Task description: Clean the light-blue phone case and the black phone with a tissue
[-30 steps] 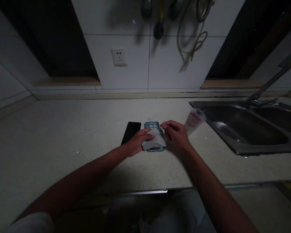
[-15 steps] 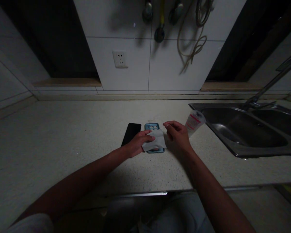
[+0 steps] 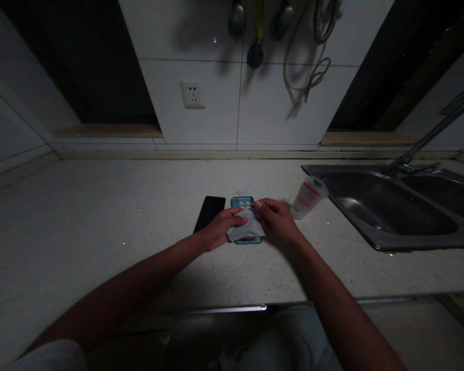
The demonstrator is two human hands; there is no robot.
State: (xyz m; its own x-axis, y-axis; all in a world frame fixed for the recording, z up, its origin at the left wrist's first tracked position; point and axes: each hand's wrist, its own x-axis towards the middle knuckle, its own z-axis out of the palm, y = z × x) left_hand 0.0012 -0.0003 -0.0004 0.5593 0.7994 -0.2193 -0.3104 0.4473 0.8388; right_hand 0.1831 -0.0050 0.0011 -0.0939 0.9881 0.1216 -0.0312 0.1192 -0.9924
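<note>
My left hand [image 3: 219,228] is closed on a thin white tissue [image 3: 251,228], thumb on top. The sheet lies over the middle of a blue phone case [image 3: 239,200]. The case's camera cutouts show above the tissue and its lower rim shows below. At the tissue's upper right corner my right hand [image 3: 277,220] pinches the edge between thumb and fingers. A black smartphone [image 3: 209,212] lies tilted on the counter just left of the case, partly behind my left hand.
A clear plastic cup [image 3: 309,197] with red print stands right of my right hand. Farther right a steel double sink [image 3: 375,242] with a faucet [image 3: 425,136] is set into the speckled counter [image 3: 100,206]. A tiled wall with a socket [image 3: 192,95] and pipes rises behind.
My right hand has moved left and slightly down, from beside the tissue onto its upper right corner. My left hand and the tissue have stayed nearly in place.
</note>
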